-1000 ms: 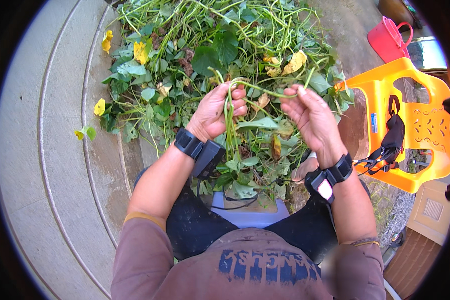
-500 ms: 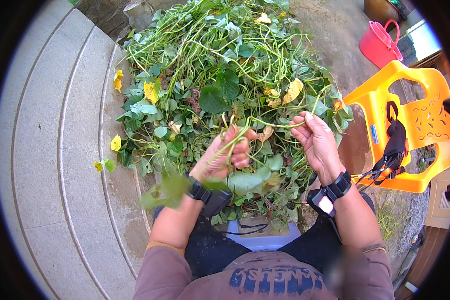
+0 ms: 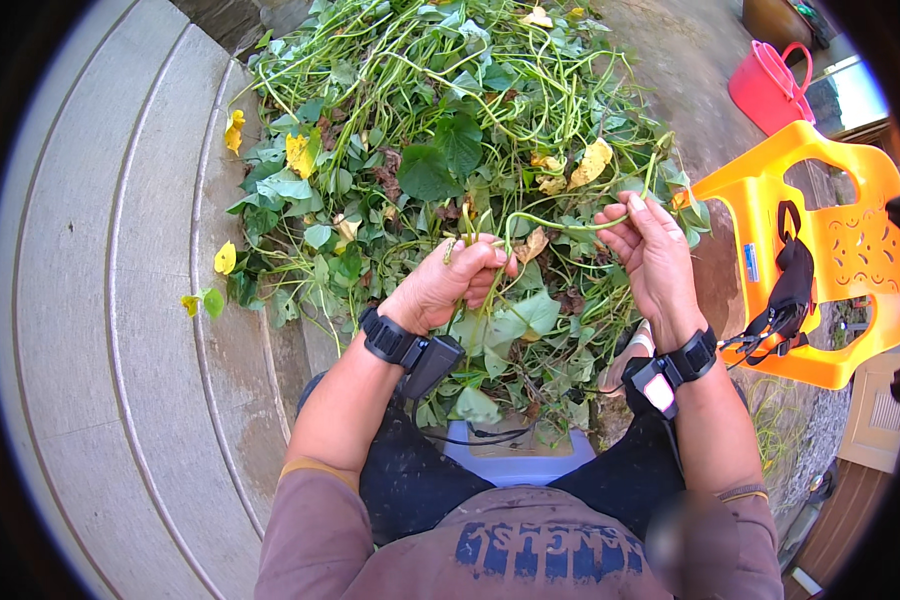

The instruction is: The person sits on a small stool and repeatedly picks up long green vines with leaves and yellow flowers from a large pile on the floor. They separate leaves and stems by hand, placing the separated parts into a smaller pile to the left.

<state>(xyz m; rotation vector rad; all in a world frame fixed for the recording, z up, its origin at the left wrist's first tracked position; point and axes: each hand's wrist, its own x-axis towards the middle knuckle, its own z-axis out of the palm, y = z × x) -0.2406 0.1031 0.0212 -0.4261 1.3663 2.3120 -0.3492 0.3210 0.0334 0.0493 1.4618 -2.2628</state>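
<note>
My left hand [image 3: 448, 285] is closed around several green stems, whose cut ends stick up above the fingers. A leafy vine stem [image 3: 560, 226] runs from it across to my right hand [image 3: 654, 255], which pinches the stem between thumb and fingers. Beyond the right fingertips the stem's end bends upward. Broad green leaves [image 3: 518, 322] hang below my left hand. Both hands are over the near part of a large heap of leafy green vines [image 3: 410, 110], mixed with yellow and brown leaves.
Grey stone steps [image 3: 80, 300] rise along the left. On the right stands an orange plastic chair [image 3: 860, 240] with a black strap [image 3: 795, 270] on it. A pink bucket [image 3: 770, 88] is behind the chair. A pale blue stool [image 3: 515, 470] shows between my legs.
My right hand has shifted a little right and upward, and the hands are slightly farther apart. Leaves blurred beside my left wrist have swung away; broad leaves now hang below the left hand.
</note>
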